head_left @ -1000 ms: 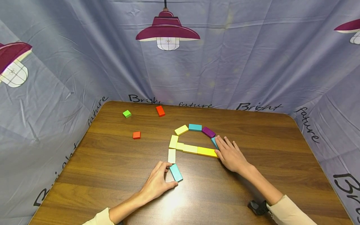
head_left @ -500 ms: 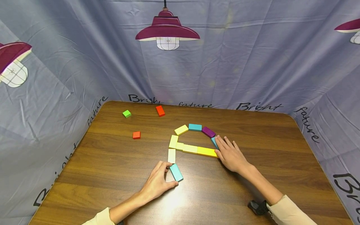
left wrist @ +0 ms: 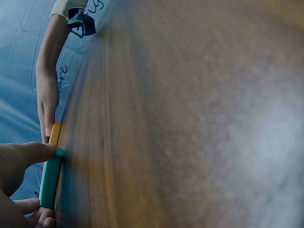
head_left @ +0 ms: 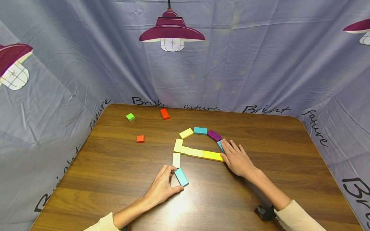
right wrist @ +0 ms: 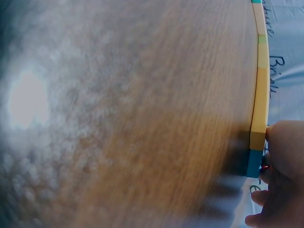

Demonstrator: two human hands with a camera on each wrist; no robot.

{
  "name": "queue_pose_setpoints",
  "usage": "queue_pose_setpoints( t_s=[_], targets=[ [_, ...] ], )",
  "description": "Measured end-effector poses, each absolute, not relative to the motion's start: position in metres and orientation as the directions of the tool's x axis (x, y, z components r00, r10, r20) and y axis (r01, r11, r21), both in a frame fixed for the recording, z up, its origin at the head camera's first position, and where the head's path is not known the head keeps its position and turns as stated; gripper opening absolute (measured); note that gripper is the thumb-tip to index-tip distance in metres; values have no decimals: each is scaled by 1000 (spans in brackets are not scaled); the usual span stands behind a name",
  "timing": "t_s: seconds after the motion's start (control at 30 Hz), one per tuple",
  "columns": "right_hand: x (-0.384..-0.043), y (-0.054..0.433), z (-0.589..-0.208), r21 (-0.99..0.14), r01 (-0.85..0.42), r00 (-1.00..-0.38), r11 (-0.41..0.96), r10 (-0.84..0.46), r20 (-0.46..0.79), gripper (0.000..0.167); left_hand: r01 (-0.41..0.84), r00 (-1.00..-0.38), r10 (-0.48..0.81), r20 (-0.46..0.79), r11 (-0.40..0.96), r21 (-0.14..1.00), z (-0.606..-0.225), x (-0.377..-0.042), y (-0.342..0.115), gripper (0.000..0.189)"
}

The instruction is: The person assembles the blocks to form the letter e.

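Note:
My left hand (head_left: 162, 187) pinches a turquoise rectangular block (head_left: 181, 177) by its ends, thumb at the near end and fingertips at the far end. The block slants on the table just below a pale yellow block (head_left: 176, 160). My right hand (head_left: 238, 160) lies with straight fingers over a blue block (head_left: 220, 146), partly hiding it. Its thumb is right at the end of a yellow block (head_left: 213, 156). In the left wrist view the turquoise block (left wrist: 51, 180) spans thumb and fingers. The right wrist view shows the yellow block (right wrist: 260, 104) beside the blue one.
Yellow, turquoise and purple blocks (head_left: 214, 135) form an arch beyond a straight yellow row (head_left: 195, 153). A red block (head_left: 164, 114), an orange-red one (head_left: 140, 138) and a green one (head_left: 130, 116) lie apart on the wooden table (head_left: 115, 179). A printed curtain (head_left: 231, 70) hangs behind.
The turquoise block's near end has shifted very slightly to the right, along with my left thumb. My right hand stays where it was.

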State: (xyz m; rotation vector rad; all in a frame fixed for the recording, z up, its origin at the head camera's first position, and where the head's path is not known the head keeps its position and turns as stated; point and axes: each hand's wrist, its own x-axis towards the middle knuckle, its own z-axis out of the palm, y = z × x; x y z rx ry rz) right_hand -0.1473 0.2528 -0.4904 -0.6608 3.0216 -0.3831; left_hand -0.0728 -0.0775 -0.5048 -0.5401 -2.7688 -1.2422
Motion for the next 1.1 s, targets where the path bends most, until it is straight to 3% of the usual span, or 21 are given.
queue_pose_setpoints(
  t_s=[0.5,0.73,1.1],
  targets=[
    [-148,253,-491,-240,-405,-911,882,-411,24,57,346,-936,291,200,646,681,-505,-73,-76,60],
    [-149,253,-492,-246,-397,-913,884,-408,6,59,308,-946,275,172,597,741,-503,-75,-80,57],
    [-149,253,-492,-254,-397,-913,882,-408,13,58,273,-961,182,209,501,821,-482,-121,-101,40]
  ],
)
